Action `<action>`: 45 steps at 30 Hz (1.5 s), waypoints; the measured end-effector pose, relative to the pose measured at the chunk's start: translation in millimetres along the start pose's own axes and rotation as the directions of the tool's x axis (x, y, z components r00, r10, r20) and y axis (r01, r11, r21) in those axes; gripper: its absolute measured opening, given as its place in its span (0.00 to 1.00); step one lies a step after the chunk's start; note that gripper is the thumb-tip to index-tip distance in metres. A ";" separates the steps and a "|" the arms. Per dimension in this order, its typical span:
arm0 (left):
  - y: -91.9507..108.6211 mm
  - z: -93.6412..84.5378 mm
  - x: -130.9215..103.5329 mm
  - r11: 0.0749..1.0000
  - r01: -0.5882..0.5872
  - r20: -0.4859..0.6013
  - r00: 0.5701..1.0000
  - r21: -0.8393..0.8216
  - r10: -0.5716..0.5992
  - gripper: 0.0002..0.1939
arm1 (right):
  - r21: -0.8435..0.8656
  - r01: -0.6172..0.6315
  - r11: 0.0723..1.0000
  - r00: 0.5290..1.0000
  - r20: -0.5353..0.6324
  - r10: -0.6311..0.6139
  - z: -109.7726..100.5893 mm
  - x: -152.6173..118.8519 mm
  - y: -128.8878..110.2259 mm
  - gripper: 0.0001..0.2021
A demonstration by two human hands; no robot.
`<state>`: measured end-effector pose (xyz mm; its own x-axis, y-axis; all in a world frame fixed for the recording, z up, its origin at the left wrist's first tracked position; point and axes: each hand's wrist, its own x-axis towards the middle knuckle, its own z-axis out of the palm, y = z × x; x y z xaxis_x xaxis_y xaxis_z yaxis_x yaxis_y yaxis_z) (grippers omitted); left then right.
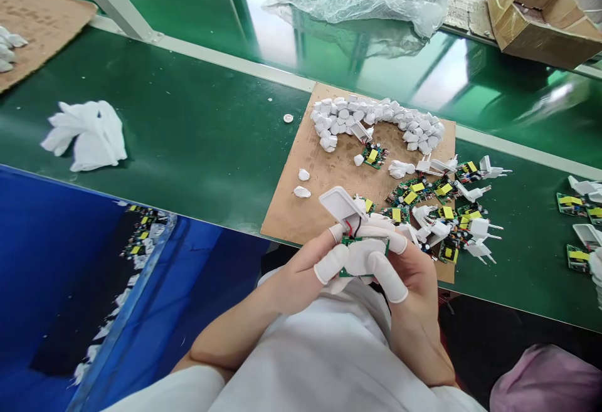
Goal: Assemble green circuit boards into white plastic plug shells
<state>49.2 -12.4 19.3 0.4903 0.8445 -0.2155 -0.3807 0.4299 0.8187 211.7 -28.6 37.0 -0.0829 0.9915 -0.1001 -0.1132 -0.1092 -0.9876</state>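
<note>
White finger cots (392,277) cover your left hand's (303,279) and right hand's (414,268) digits, both gripping a green rectangular circuit board (345,271) bearing white putty (360,258), beside the brown cardboard sheet (289,214). Likely light, stiff; take its edges, sparing the fragile red-and-black wires (348,227).

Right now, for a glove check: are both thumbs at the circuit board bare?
No, the left hand and right hand each wear a white thumb cover.

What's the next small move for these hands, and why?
Probably have the right hand press the white lump outward, left hand steadying the green board: the right thumb lies on the lump, and green shows around it.
</note>
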 end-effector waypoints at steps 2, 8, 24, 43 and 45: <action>5.3 3.4 2.9 0.999 -0.040 -0.004 0.999 0.020 0.040 0.30 | 0.021 -0.031 0.999 0.999 -0.015 0.031 2.0 0.4 -0.5 0.11; 12.8 13.9 9.4 0.991 -0.102 -0.024 0.994 0.081 0.104 0.29 | 0.005 -0.031 0.999 0.996 -0.083 0.032 -1.3 -0.4 2.6 0.13; -2.4 7.1 -0.6 0.978 -0.123 0.031 0.992 0.168 0.120 0.23 | 0.073 0.004 0.997 0.990 0.139 -0.014 -16.2 4.5 11.4 0.21; -6.1 14.8 4.0 0.981 -0.083 -0.070 0.993 0.177 0.097 0.27 | -0.086 0.231 0.969 0.971 0.086 -0.223 -10.9 4.8 11.7 0.16; -3.9 16.3 5.1 0.966 -0.120 -0.063 0.988 0.228 0.138 0.27 | -0.037 0.210 0.977 0.974 0.095 -0.205 -13.1 4.2 12.8 0.16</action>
<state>66.0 -15.0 23.7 0.3831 0.9140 -0.1335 -0.2476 0.2409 0.9384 222.8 -24.9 22.4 -0.1518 0.9815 0.1170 -0.0917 0.1039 -0.9904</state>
